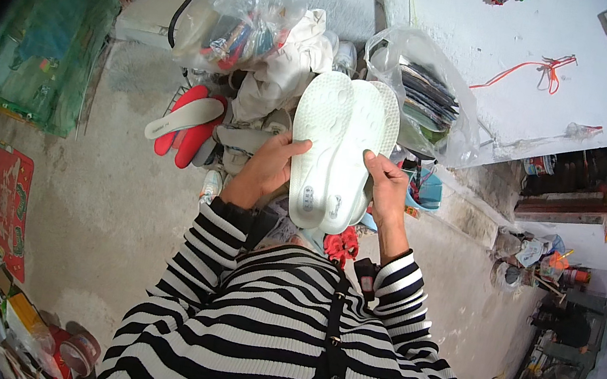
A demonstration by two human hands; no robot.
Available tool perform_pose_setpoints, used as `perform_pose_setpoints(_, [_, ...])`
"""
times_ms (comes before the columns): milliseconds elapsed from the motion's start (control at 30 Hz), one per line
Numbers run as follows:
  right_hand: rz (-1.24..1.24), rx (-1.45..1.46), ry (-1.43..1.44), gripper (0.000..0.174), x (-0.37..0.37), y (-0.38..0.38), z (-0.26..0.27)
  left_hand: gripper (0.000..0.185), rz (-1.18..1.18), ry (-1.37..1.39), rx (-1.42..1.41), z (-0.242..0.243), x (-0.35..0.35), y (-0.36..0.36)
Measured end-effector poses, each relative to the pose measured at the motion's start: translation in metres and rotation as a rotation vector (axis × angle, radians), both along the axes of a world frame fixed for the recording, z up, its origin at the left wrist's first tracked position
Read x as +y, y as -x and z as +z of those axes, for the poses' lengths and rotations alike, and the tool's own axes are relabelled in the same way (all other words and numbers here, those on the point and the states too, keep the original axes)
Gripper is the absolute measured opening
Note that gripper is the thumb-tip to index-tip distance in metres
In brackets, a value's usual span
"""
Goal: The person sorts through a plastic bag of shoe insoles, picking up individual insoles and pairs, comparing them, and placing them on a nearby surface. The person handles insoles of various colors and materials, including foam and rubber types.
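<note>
Several white shoe insoles (322,132) are held up in front of me, fanned side by side with their heels toward me. My left hand (271,166) grips the left edge, its thumb on top. On the right edge my right hand (387,185) pinches the stack the same way; its fingers are mostly hidden beneath. Small printed marks show at the heels. Beyond my left hand lie red insoles (194,138) with a pale insole (184,118) across them. A clear plastic bag (439,101) holding a stack of dark, flat pieces stands beyond my right hand.
Another clear bag (238,37) with packaged things sits by a white cloth (291,67) against the wall. A blue container (426,191) stands right of my hands. A red mat (11,210) lies on the concrete floor at left; cluttered goods line the lower left and right.
</note>
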State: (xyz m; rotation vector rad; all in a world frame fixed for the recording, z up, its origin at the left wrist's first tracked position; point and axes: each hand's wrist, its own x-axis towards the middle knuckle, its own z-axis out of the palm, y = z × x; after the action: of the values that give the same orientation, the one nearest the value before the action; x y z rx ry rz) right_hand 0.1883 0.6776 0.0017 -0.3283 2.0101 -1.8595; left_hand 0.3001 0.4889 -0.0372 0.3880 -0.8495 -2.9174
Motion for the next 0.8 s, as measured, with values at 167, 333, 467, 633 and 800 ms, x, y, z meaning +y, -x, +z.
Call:
perform_pose_setpoints(167, [-0.017,-0.043,0.009,0.019,-0.001,-0.005,0.007,0.035,-0.009,0.022,-0.022,-0.003,0.000,0.000])
perform_pose_setpoints(333, [-0.023,-0.072,0.022,0.017,0.002,-0.004,0.005,0.034,-0.002,0.030,-0.034,-0.001,0.002,0.000])
perform_pose_setpoints(467, [-0.011,-0.060,0.044,0.017,0.004,0.000,0.001,0.033,0.001,0.039,-0.086,-0.004,0.001,0.001])
perform_pose_setpoints(633, [-0.019,-0.095,0.060,0.018,0.000,0.000,0.001,0.035,-0.004,0.032,-0.088,-0.010,-0.003,0.000])
perform_pose_setpoints(800, [-0.026,-0.091,0.065,0.024,-0.002,0.002,-0.002,0.037,0.017,0.042,-0.107,-0.009,-0.004,-0.002])
